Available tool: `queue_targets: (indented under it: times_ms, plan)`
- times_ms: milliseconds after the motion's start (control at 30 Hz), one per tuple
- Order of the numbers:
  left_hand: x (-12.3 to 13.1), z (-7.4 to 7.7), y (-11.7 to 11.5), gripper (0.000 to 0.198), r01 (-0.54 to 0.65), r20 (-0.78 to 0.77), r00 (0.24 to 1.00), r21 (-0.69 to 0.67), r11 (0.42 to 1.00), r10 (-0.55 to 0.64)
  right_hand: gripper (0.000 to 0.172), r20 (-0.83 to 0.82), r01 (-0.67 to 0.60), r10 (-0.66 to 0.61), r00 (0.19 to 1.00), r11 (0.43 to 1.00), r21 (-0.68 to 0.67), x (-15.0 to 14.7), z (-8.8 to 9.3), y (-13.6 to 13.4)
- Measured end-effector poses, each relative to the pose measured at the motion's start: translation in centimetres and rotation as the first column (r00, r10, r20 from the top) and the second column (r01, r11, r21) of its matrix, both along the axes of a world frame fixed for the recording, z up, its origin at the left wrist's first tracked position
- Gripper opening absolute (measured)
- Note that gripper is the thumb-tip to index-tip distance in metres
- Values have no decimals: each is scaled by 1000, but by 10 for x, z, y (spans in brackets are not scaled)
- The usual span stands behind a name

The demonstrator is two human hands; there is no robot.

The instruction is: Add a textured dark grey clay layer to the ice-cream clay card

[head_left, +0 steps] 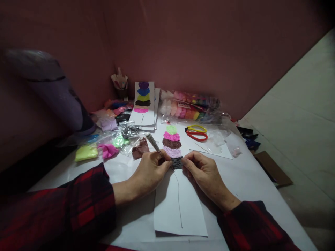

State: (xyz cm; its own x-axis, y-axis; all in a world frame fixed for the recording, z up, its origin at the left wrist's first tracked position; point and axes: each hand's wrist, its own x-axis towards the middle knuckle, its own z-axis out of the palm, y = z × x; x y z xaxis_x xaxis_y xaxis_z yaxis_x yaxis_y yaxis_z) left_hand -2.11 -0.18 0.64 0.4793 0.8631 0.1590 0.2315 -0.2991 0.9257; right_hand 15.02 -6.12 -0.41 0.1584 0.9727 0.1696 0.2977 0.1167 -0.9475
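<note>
A long white paper card (180,212) lies in front of me, with stacked bands of textured modelling clay in green, pink, brown and lilac. The lowest band, of black clay (177,162), sits between my hands above a thin drawn line. My left hand (150,170) is closed around a slim tool with a ribbed handle (152,141), its tip hidden at the black clay's left edge. My right hand (206,174) has thumb and forefinger pinched at the right edge of the black clay.
Bagged clay, including a yellow pack (86,152) and a brown piece (140,149), lies at left. Behind are a card with coloured bands (143,118), packs of coloured clay (180,108) and a cup (121,91). Scissors (196,133) lie right of the clay; a purple bottle (60,94) leans left.
</note>
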Motion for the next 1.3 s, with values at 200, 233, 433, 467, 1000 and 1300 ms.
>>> queue_targets:
  times_ms: [200,233,433,467,1000,1300]
  plan:
    - [1,0,0,9,0,-22,1000,24,1000,1,26,10,2,-1,1000,1000,-13,1,-1,0]
    - [1,0,0,9,-3,-30,1000,35,999,4,26,14,1,-1,1000,1000,-10,1,-1,0]
    - [1,0,-1,12,-23,-48,998,94,995,27,25,3,-6,6,1000,1000,-11,1,-1,0]
    - [1,-1,-1,12,-26,-53,998,95,995,31,25,5,-5,5,1000,1000,-9,1,-1,0]
    - [-4,-4,0,10,-54,-53,997,153,987,63,24,11,-8,8,1000,1000,-7,1,-2,0]
    - [-1,-4,0,7,-23,16,1000,33,999,22,25,24,-7,7,1000,1000,-1,2,-2,0]
